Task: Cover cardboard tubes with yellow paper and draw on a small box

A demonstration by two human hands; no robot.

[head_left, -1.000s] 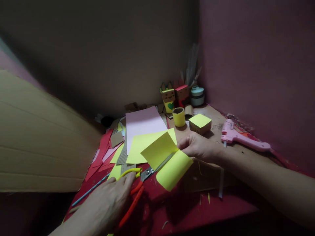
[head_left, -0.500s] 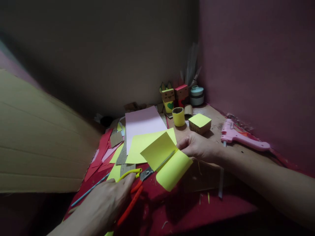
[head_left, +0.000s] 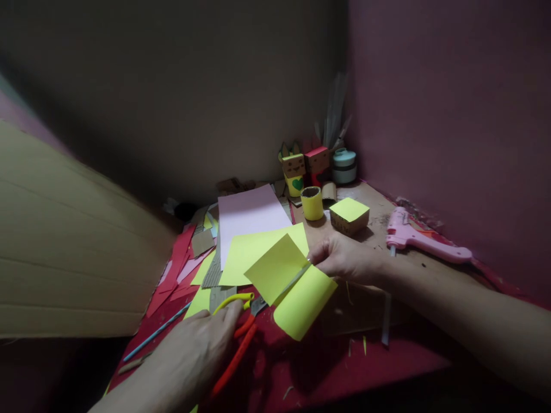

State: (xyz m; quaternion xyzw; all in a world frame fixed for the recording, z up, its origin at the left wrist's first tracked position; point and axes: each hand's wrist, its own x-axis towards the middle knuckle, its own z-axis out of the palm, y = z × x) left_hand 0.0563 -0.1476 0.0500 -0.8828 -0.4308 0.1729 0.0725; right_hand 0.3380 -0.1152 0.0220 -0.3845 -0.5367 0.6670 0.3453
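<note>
My left hand (head_left: 206, 338) is closed around the handles of a pair of scissors (head_left: 241, 351), one handle yellow and one red. Their blades reach up and right into a yellow sheet of paper (head_left: 306, 303), along a slit between a flat flap and a curled part. The pivot is partly hidden behind the paper. My right hand (head_left: 340, 254) pinches the sheet at the far end of the slit, thumb and fingers pressed together. Behind the held sheet, a larger yellow sheet (head_left: 241, 258) lies over a pale pink sheet (head_left: 252, 212).
A pink glue gun (head_left: 424, 240) lies at right. A yellow-topped cardboard box (head_left: 350, 221), a yellow-wrapped tube (head_left: 312, 205), two box figures (head_left: 295, 169) and a lidded pot (head_left: 344, 166) stand toward the corner. Red paper strips (head_left: 172, 281) and a blue stick (head_left: 157, 332) are at left.
My left hand and the scissors have shifted slightly right, so the pivot has come closer to the paper and is now partly covered. My right hand keeps its hold in nearly the same place.
</note>
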